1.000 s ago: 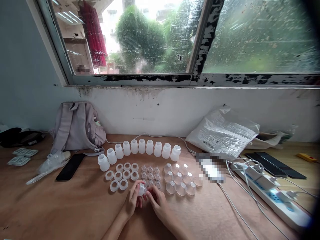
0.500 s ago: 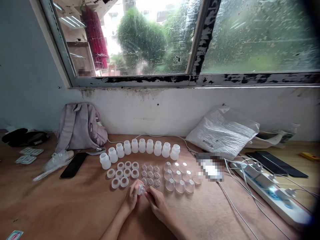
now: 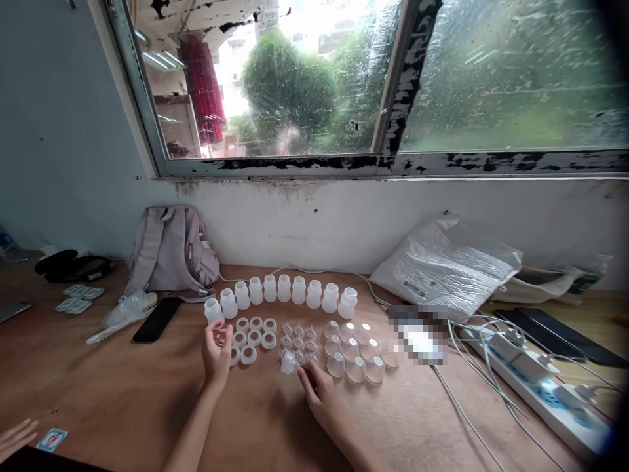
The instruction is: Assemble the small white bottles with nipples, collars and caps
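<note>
My left hand (image 3: pixel 216 351) reaches up beside the leftmost white bottle (image 3: pixel 213 308), its fingers apart and overlapping the bottle's base; whether they touch it is unclear. Between the fingertips of my right hand (image 3: pixel 317 388) is a clear bottle nipple (image 3: pixel 289 363) set in a collar, tilted just above the table. A curved row of white bottles (image 3: pixel 298 290) stands upright at the back. White collar rings (image 3: pixel 248 354) lie in rows, some partly behind my left hand. Small clear nipples (image 3: pixel 298 332) sit in the middle, and clear domed caps (image 3: pixel 355 369) stand to the right.
Another person's hand (image 3: pixel 17 438) rests at the lower left by a small sticker (image 3: pixel 52 440). A phone (image 3: pixel 157 319), a plastic bag (image 3: pixel 128 311) and a backpack (image 3: pixel 170 252) lie left. A power strip (image 3: pixel 545 387) with cables and a silver bag (image 3: pixel 447 265) occupy the right.
My left hand has let go of the nipple and moved left and up to the leftmost bottle. My right hand keeps the nipple. Another person's hand has come into view at lower left.
</note>
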The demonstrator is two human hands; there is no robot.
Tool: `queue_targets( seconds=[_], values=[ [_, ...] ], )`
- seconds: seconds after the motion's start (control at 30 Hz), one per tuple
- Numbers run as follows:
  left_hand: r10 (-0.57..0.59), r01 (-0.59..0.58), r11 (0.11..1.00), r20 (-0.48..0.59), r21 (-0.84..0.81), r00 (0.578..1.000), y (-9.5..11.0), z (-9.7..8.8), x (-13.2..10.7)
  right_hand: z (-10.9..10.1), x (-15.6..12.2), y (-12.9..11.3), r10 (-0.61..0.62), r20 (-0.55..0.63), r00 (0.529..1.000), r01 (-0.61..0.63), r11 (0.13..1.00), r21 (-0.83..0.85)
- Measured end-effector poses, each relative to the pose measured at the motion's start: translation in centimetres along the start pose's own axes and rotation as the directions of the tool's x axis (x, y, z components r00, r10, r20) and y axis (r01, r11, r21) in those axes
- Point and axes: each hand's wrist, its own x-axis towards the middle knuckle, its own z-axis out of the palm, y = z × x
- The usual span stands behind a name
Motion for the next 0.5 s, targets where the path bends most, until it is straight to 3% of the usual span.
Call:
queue_targets(
  seconds=[0.1,0.27,0.4,0.5],
  values=[
    [0.049,-0.026,0.984,-0.128,0.177,0.991,-2.8,-0.5,3.4,0.2,0.0,-0.1,-0.020,0.027,0.999,0.020,1.000,0.007],
    [-0.087,0.081,0.938,0.001,0.336,0.996,-5.9,-0.3,6.6,0.1,0.0,-0.2,-0.022,-0.001,1.000,0.022,1.000,0.002],
    [-0.093,0.080,0.942,0.026,0.326,0.995,-5.5,-0.6,6.7,0.0,0.1,-0.2,-0.008,-0.029,1.000,0.008,1.000,-0.011],
    [-0.062,0.053,0.952,0.022,0.303,0.998,-3.9,-1.3,5.0,-0.1,0.0,0.0,-0.003,-0.057,0.998,0.003,1.000,-0.005]
  ],
)
